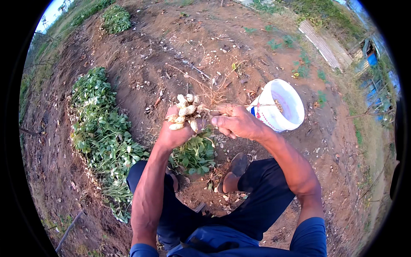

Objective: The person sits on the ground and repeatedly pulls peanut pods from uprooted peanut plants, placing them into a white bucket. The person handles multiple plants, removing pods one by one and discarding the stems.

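A cluster of pale, unshelled peanuts (187,110) is gathered in my left hand (174,133), whose fingers are closed around it. Close beside it on the right, my right hand (234,122) is closed on thin brown peanut roots (212,95) that spread up and away from the two hands. Its thumb presses against the bent fingers. Below the hands, between my feet, hangs or lies a leafy green peanut plant (195,152); whether it joins the roots I hold is hidden.
A white bucket (280,105) stands tilted-looking just right of my right hand, with some peanuts (278,106) inside. Along the left runs a long heap of pulled peanut plants (100,124). Another leafy pile (115,19) lies far left. A corrugated sheet (320,45) rests at the far right.
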Demonstrator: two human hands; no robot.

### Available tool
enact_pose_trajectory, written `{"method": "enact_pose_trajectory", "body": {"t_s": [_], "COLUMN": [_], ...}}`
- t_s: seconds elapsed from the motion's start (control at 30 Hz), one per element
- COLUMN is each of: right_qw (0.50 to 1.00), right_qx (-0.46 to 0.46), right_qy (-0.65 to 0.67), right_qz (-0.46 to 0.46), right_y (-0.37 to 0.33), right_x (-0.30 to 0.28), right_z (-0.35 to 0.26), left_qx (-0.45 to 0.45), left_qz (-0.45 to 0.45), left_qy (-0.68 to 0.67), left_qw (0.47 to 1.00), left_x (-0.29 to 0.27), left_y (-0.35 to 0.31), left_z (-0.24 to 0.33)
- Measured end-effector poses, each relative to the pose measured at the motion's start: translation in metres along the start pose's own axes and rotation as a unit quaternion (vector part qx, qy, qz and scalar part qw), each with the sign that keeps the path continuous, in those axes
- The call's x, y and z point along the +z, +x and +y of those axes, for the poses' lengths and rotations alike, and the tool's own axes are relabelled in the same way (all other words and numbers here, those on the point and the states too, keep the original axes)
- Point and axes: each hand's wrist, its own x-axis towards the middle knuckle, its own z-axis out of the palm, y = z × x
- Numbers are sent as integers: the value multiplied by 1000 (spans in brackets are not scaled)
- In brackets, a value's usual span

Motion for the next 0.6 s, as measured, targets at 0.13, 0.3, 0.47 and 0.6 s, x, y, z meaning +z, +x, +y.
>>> {"method": "enact_pose_trajectory", "body": {"t_s": [0.13, 0.3, 0.47, 0.6], "right_qw": [997, 990, 970, 991], "right_qx": [43, -73, -53, -44], "right_qy": [64, -109, -211, -125], "right_qz": [7, 56, 113, 21], "right_y": [4, 8, 11, -18], "right_x": [4, 1, 21, 44], "right_z": [8, 45, 18, -21], "left_qx": [48, 123, 113, 38], "left_qz": [33, 51, 116, 236], "left_qy": [63, 142, 290, 329], "left_qw": [996, 981, 943, 913], "left_x": [4, 13, 14, -19], "left_y": [-3, -3, -2, 11], "left_z": [-8, -7, -3, -13]}}
